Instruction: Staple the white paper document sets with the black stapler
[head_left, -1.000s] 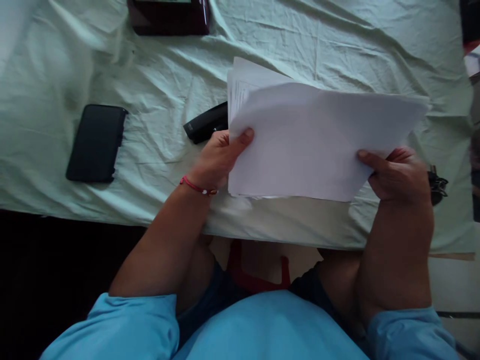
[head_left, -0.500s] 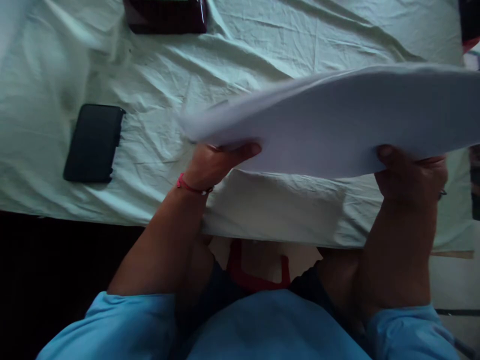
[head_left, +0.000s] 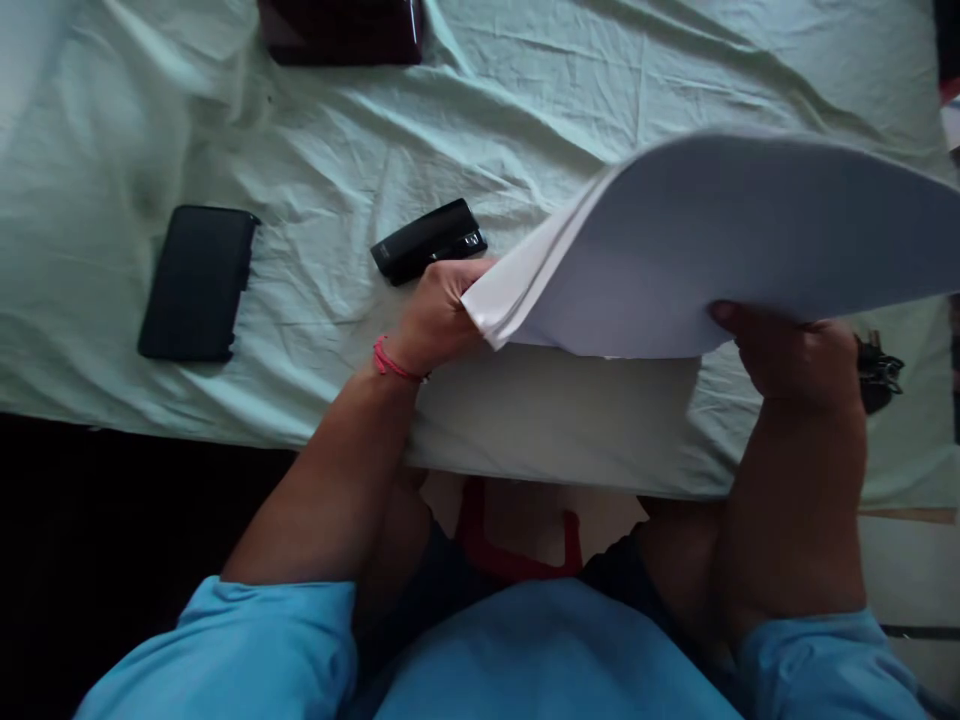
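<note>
A stack of white paper sheets is held up above the table, bowed and tilted so its near left corner points down. My left hand, with a red thread at the wrist, grips that left corner. My right hand holds the stack's lower right edge, thumb on top. A black stapler lies on the cloth just beyond my left hand, apart from it.
The table is covered with a wrinkled pale green cloth. A black phone lies at the left. A dark red box sits at the far edge. A bunch of dark keys lies at the right, by my right hand.
The stack went from facing me to lifted and swung up, then its left corner dropped. My left hand shifted to pinch that corner, and the stapler came into full view.
</note>
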